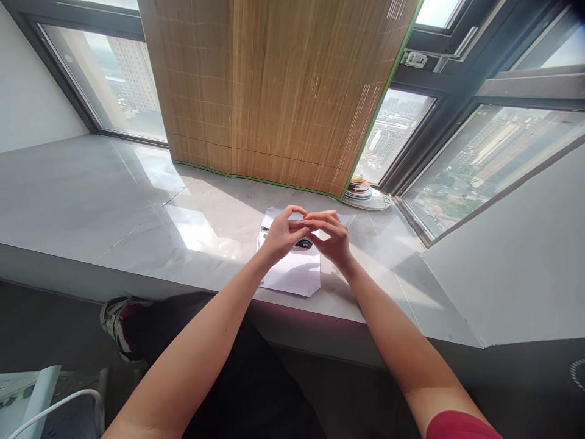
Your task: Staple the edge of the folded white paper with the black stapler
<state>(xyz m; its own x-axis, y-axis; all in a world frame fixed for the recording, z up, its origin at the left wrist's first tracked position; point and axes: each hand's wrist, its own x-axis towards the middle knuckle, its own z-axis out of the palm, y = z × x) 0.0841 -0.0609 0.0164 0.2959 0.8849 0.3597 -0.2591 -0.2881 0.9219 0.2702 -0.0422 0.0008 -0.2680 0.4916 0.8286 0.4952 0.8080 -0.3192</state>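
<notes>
sunlit ledge point(114, 201) | bamboo blind point(274, 91) before windows point(130, 79) | paper point(292, 275) below | left grip point(282, 233), right grip point(334, 239) meet; cannot tell if pinching

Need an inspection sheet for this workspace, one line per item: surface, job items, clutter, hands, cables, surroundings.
Surface: pale ledge, patches of sunlight.
Job's things: white paper under the hands; small black object partly hidden, identity unclear.
Clutter: stacked plates by the blind's lower right corner.
Hands: left hand and right hand meet at the fingers above the paper; grip contents unclear.
Cables: white cable, lower left; braided cord, right edge.
Surroundings: bamboo blind, windows, shoe below the ledge.
</notes>
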